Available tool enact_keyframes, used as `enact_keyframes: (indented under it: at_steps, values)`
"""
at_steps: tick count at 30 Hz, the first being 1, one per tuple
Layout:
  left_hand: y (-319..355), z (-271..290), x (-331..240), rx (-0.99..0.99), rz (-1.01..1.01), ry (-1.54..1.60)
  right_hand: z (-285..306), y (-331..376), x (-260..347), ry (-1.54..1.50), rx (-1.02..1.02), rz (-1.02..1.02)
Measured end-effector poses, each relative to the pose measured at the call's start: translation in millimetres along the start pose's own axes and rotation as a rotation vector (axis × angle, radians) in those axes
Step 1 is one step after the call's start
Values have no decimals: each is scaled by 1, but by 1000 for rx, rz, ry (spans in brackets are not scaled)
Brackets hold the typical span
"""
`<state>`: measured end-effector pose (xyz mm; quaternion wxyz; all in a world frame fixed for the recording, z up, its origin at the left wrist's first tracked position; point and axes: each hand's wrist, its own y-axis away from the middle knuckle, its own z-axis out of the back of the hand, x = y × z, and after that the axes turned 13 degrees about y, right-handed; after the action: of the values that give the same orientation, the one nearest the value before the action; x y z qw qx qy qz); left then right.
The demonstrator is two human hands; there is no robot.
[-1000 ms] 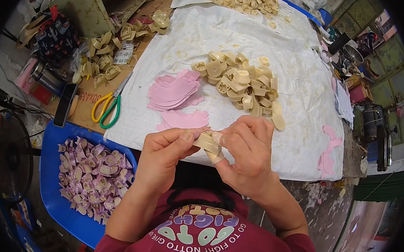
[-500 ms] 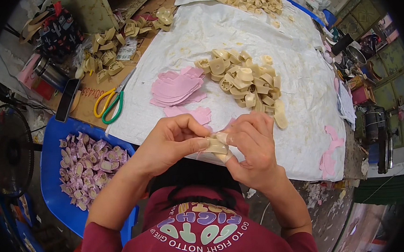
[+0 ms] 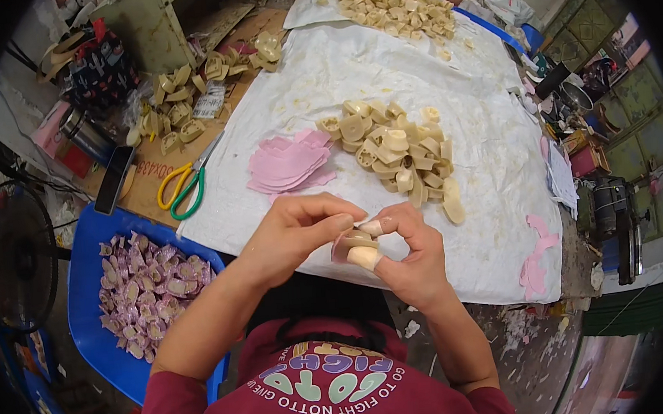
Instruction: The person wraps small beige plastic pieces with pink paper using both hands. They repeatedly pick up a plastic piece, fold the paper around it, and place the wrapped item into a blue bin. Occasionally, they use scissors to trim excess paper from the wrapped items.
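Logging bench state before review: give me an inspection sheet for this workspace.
Surface: table under a crinkled white sheet.
Job's things: small cream curved piece with a pink edge, pinched between left hand and right hand; cream pieces pile; pink cut-outs stack.
Clutter: scissors, phone, metal cup.
Hands: both bare, closed on the piece.
Cables: dark cords at far left, blurred.
Surroundings: blue tray of purple-wrapped pieces; fan.

Small craft workshop — bench w/ heaps of beige cut pieces (image 3: 397,150), pink cutouts (image 3: 288,164), scissors (image 3: 180,188), blue bin (image 3: 94,331).
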<state>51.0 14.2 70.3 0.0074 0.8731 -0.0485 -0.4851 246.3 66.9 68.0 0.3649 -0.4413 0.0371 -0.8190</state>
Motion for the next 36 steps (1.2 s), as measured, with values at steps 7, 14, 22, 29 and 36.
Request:
enact_keyframes:
  at_steps: [7, 14, 22, 29, 36]
  values:
    - [8, -3, 2, 143, -152, 62, 9, -3, 14, -394, 26, -253]
    - [-4, -11, 3, 38, -475, -439, 3, -5, 13, -210, -20, -289]
    - [3, -28, 5, -102, -760, -826, 2, -3, 12, -241, 20, -314]
    - [28, -26, 18, 78, -410, -170, 16, -1, 15, 37, -24, 64]
    - [32, -20, 16, -14, -616, -189, 27, 22, -7, -460, -80, -367]
